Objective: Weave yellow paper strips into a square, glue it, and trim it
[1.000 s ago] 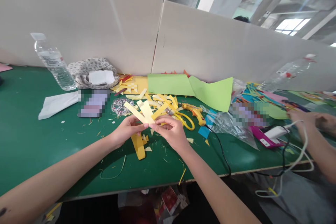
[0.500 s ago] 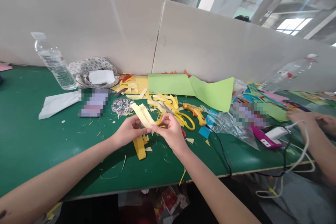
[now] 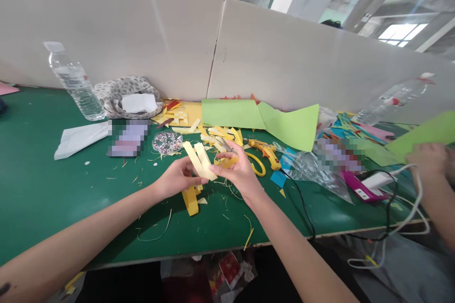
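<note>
Pale yellow paper strips (image 3: 203,162), folded or paired into a V, are pinched between the thumb and fingers of my left hand (image 3: 176,179). My right hand (image 3: 241,170) is at the strips' right side, its thumb tip touching them while its other fingers stand apart from the thumb. Just behind my right hand, yellow-handled scissors (image 3: 262,166) lie on the table, partly covered by it. A deeper yellow strip (image 3: 191,202) rests under my left hand. Cut yellow paper pieces (image 3: 216,131) are heaped beyond both hands.
A yellow glue gun (image 3: 268,152) with a black cord lies right of the scissors. Green sheets (image 3: 231,113) stand against the partition (image 3: 142,33). A water bottle (image 3: 80,87) and phone (image 3: 128,138) are at left. A co-worker's hand (image 3: 428,161) is at right by a magenta power strip (image 3: 362,193).
My right hand's fingers have spread away from the thumb, and the strips show more separated. At right, the co-worker's hand now has a green sheet by it.
</note>
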Motion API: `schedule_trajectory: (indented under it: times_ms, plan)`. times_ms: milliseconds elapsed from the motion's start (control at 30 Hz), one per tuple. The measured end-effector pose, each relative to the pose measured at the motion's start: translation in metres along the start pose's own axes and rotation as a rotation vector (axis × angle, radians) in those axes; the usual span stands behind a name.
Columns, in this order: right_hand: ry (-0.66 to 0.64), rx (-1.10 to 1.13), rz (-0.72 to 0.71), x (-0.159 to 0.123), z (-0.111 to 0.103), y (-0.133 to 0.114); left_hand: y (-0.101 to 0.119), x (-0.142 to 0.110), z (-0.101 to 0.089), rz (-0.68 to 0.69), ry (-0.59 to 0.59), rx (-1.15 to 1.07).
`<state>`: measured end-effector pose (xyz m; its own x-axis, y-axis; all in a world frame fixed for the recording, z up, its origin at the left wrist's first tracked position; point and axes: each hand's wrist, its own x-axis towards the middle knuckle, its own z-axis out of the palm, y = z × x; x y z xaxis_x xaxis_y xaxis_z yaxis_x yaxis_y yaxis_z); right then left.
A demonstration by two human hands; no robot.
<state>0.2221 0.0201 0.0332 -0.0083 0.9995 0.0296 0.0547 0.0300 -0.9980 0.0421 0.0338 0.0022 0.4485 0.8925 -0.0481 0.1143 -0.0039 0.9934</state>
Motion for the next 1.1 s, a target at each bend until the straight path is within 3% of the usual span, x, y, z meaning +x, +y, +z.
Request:
schedule_trajectory:
  times_ms: [200,367,800,1100]
  plan:
    - [-0.276,-0.188,0.025,0.0,-0.014,-0.01,0.0,-0.002,0.001,-0.011,-0.07,0.023]
    - [-0.357,-0.316,-0.089,-0.001,-0.014,-0.011,-0.004,-0.001,0.003,-0.01,-0.09,0.039]
    - [-0.262,-0.45,-0.038,-0.004,-0.004,-0.004,-0.006,0.0,0.004,-0.025,-0.11,0.072]
    - [-0.18,-0.494,-0.134,-0.01,0.005,-0.004,-0.008,0.002,0.002,-0.022,-0.101,0.182]
